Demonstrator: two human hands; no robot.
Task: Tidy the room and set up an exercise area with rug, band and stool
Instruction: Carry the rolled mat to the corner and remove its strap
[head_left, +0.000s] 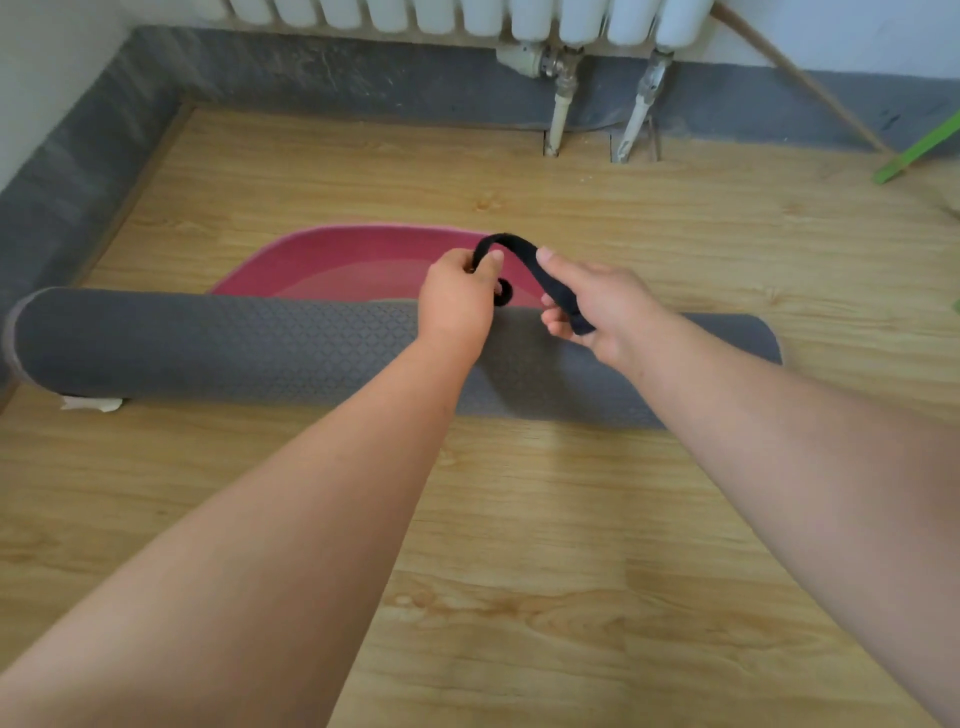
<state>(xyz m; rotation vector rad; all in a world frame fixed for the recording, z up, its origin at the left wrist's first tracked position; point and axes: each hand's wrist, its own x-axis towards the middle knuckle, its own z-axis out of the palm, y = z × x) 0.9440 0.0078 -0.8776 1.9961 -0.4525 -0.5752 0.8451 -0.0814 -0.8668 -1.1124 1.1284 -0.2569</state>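
Note:
A rug (218, 340) lies partly rolled across the wooden floor, its grey patterned underside outward. Its unrolled pink face (353, 257) spreads flat beyond the roll toward the wall. A black band (524, 249) arches between my two hands above the roll. My left hand (457, 301) pinches one end of it, with a small curl of the band showing beside the palm. My right hand (597, 306) grips the other end, which hangs down past the fingers. No stool is in view.
A white radiator (467, 13) with two pipes (561, 109) runs along the far wall above a grey skirting. A wooden stick (800, 78) and a green handle (919, 148) lean at the right. A scrap of white paper (93, 402) lies by the roll's left end.

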